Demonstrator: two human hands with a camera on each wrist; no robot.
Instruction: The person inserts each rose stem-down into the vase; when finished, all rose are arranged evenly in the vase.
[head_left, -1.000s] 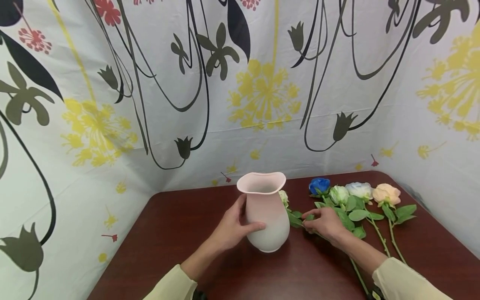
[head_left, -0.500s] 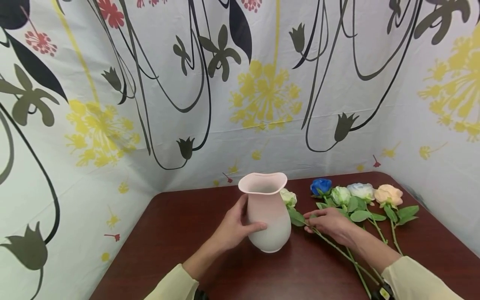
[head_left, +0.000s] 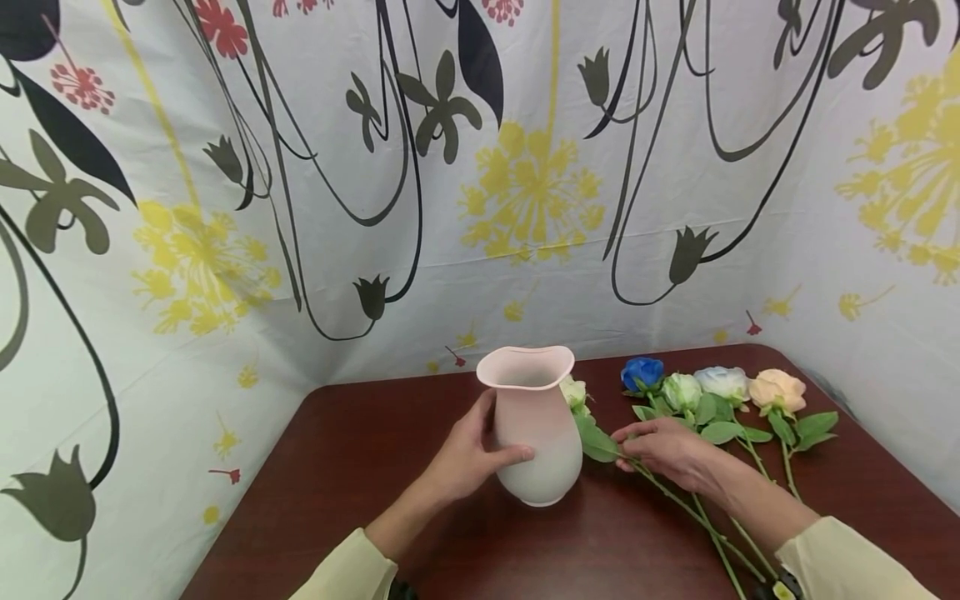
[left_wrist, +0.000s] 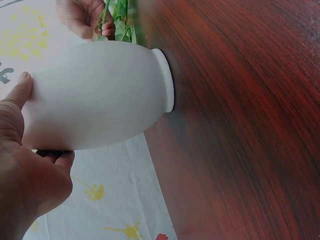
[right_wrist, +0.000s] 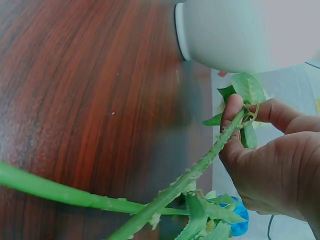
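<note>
A pale pink-and-white vase [head_left: 536, 442] with a wavy rim stands upright on the table. My left hand [head_left: 467, 450] grips its left side, thumb across the front; in the left wrist view the fingers reach around behind the vase [left_wrist: 100, 95]. To the right of the vase, my right hand [head_left: 667, 450] pinches the green stem of a white rose [head_left: 574, 393]. The bloom is partly hidden behind the vase. In the right wrist view the thorny stem [right_wrist: 185, 181] runs from between thumb and fingers toward the lower edge, with leaves [right_wrist: 247, 89] by the fingertips.
Further right lie a blue rose [head_left: 642, 373], a greenish-white rose [head_left: 681, 391], a pale blue rose [head_left: 722, 382] and a peach rose [head_left: 776, 390], their stems pointing toward me. The dark red wooden table [head_left: 360, 450] meets a flower-printed cloth [head_left: 420, 317] at the back and sides.
My right hand has shifted slightly right, and the white rose's stem shows more clearly in its grasp. The bloom emerged from behind the vase, then moved slightly back. The left hand keeps holding the vase.
</note>
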